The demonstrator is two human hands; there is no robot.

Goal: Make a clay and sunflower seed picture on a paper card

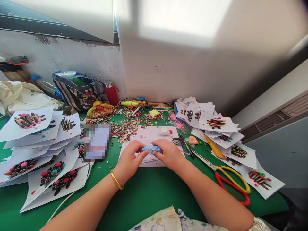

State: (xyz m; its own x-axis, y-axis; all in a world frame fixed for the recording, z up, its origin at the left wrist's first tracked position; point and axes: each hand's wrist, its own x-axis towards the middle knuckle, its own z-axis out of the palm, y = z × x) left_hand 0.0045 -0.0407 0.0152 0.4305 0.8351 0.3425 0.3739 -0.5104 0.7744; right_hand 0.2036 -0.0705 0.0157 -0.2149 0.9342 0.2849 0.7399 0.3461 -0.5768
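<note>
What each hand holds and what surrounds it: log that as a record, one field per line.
Left hand: pinching one end of a small blue packet
Right hand: pinching its other end
Under hands: white paper on green tabletop
Beyond paper: scattered striped seeds
Left side: phone, left sheet pile
Right side: scissors, right sheet pile

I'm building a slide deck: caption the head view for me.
Both hands hold a blue bundle over white paper on a green table, striped seeds scattered beyond.
</note>
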